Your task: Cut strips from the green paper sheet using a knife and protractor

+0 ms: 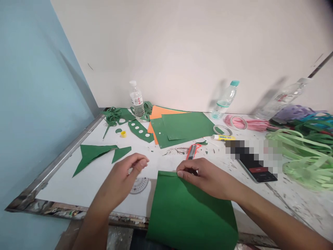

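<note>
My right hand [200,175] pinches the top edge of a sheet of green paper [192,218]. A narrow strip along that edge is folded over, and the sheet's lower part hangs past the table's front edge. Left of the sheet, my left hand [125,180] is raised apart from it, thumb and fingertips drawn together with nothing visible between them. Under that hand lies a clear protractor [139,185], partly hidden. Just beyond my right hand lies a box cutter [191,152] with a red edge.
Cut green pieces [91,154] lie left; green and orange sheets [189,125] are stacked behind. A glue stick [223,138], tape roll [222,130] and phone [256,165] lie right. Bottles [137,100] stand along the wall. Paper strips [307,170] heap at far right.
</note>
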A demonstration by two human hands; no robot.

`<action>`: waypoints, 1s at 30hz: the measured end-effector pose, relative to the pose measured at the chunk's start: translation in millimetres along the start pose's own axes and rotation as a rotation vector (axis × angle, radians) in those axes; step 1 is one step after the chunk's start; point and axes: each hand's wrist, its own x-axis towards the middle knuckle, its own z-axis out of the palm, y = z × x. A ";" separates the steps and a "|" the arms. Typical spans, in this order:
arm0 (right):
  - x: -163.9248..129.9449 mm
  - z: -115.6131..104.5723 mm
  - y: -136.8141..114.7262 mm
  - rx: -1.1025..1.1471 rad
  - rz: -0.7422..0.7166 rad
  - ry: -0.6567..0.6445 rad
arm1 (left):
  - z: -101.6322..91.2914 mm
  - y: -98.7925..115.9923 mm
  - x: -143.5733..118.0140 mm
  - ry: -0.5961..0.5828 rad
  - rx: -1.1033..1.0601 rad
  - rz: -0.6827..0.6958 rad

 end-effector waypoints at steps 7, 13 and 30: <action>2.8 4.2 -3.0 0.050 -0.027 -0.017 | 27.2 18.0 2.8 -0.261 -0.058 0.040; -3.8 -10.7 10.6 0.068 0.045 0.014 | 7.6 7.1 3.2 -0.211 -0.117 -0.041; -19.9 -17.3 31.9 0.455 0.086 0.123 | -14.3 -21.0 9.3 -0.117 -0.071 -0.069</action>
